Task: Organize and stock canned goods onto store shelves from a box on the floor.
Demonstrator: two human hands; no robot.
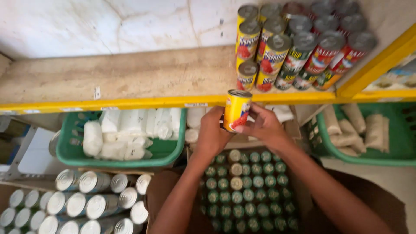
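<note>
A yellow can (236,110) is gripped between the left hand (211,135) and right hand (262,126), both closed on it, just below the yellow-edged wooden shelf (130,78) of stacked cans (299,45), above a box of green-lidded cans (247,190)

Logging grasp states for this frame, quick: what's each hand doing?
Left hand: closed on the yellow can, gripping its left side.
Right hand: fingers closed on the same can, from the right.
</note>
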